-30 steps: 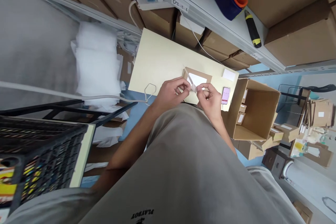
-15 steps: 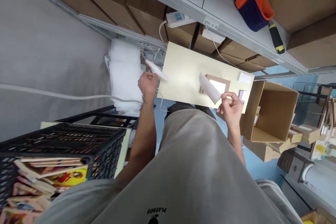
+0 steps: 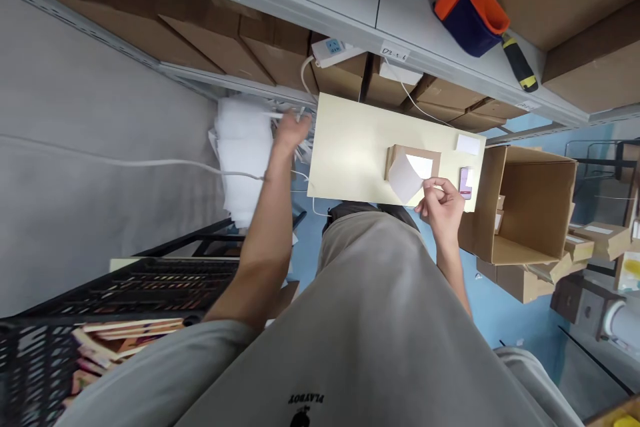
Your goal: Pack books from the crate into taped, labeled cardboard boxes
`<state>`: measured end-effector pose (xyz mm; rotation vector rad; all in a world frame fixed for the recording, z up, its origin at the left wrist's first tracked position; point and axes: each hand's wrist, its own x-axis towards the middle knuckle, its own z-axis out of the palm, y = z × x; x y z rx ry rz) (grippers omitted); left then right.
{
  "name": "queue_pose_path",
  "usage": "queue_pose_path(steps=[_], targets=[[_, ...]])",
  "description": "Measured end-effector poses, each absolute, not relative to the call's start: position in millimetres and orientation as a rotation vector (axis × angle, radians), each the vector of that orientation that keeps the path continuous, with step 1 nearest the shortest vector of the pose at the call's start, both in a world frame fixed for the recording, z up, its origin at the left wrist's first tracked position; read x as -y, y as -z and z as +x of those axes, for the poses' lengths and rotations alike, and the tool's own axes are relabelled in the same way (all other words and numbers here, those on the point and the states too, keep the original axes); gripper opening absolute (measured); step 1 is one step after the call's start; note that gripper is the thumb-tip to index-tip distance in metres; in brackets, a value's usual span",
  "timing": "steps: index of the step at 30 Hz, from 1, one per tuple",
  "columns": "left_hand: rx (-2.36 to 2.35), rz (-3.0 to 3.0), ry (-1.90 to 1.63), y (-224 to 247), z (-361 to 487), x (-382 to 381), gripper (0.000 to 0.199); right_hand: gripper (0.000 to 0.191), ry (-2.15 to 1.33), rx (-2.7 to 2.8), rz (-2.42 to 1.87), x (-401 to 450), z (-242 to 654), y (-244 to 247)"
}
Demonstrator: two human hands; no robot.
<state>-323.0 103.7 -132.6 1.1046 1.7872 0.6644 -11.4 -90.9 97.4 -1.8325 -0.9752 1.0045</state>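
Note:
My right hand [image 3: 440, 205] pinches a small white slip of paper [image 3: 404, 179] by its edge. The slip hangs over the front of a small brown cardboard box [image 3: 395, 153] with a white label [image 3: 421, 165] on top. This box lies on a cream-coloured board [image 3: 345, 147]. Beyond the board's left end, my left hand [image 3: 293, 130] reaches over a heap of white scraps [image 3: 303, 151], its fingers looking spread, though slightly blurred. A thin white strip [image 3: 275, 115] shows beside that hand; whether it touches the fingers is unclear.
A phone [image 3: 465, 181] and a white card [image 3: 467, 144] lie on the board's right end. An open carton [image 3: 530, 207] stands to the right. White packing sheets [image 3: 245, 160] and a black crate [image 3: 165, 287] are left. A tape dispenser [image 3: 473, 13] rests on the shelf.
My left hand has moved up and away to the scrap heap, and the white piece it held no longer shows clearly in it. The slip in my right hand has turned flatter toward me.

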Motion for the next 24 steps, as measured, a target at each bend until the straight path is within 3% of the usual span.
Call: queue_pose_path(steps=[4, 10, 16, 24], targets=[[-1.319, 0.832, -0.774, 79.5, -238.3, -42.4, 0.04, 0.026, -0.89, 1.014, -1.831, 88.2, 10.1, -87.9], [-0.86, 0.528, -0.792, 3.4, -151.0, 35.4, 0.047, 0.022, -0.578, 1.406, -1.881, 89.0, 33.9, -72.9], [-0.936, 0.312, -0.855, 3.0, -106.1, 48.1, 0.053, 0.021, -0.615, 2.034, -1.733, 101.7, 52.6, -42.0], [-1.206, 0.478, -0.906, 19.7, -71.7, 52.8, 0.051, 0.02, -0.978, 2.097, -1.647, 99.0, 96.4, -19.6]])
